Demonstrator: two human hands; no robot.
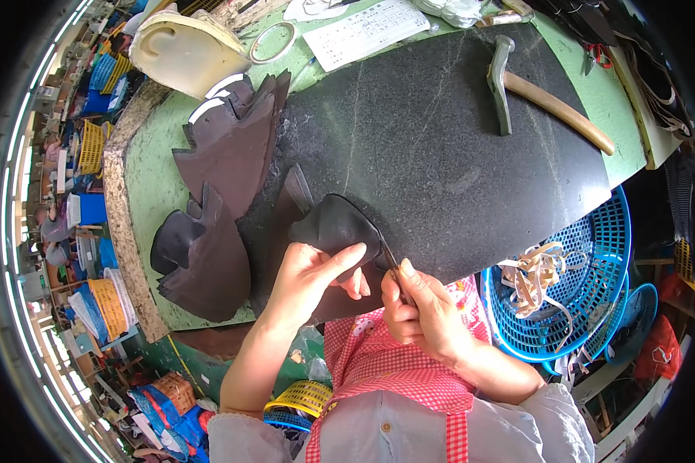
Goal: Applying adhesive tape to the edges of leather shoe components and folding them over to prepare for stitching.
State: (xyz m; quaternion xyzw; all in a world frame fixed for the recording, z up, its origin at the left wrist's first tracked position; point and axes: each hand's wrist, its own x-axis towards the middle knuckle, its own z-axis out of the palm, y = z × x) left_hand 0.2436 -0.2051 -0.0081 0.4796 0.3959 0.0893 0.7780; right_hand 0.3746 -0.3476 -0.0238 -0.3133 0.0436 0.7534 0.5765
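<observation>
My left hand (316,275) pinches a curved black leather piece (336,222) between thumb and fingers, near the front edge of the dark stone slab (432,154). In my closed right hand (425,309) is a slim dark tool (389,255), its tip against the right edge of the leather piece. The tool's exact kind is hidden by my fingers. Brown and black cut leather pieces (228,262) lie left of my left hand, with more stacked pieces (235,154) behind them. Some leather also lies under my hands.
A hammer (552,106) rests on the slab at the far right. At the back are a whitish tub (185,58), a tape roll (273,42) and a printed sheet (365,33). Blue baskets (618,224) stand right of the table, one holding beige strips (534,279).
</observation>
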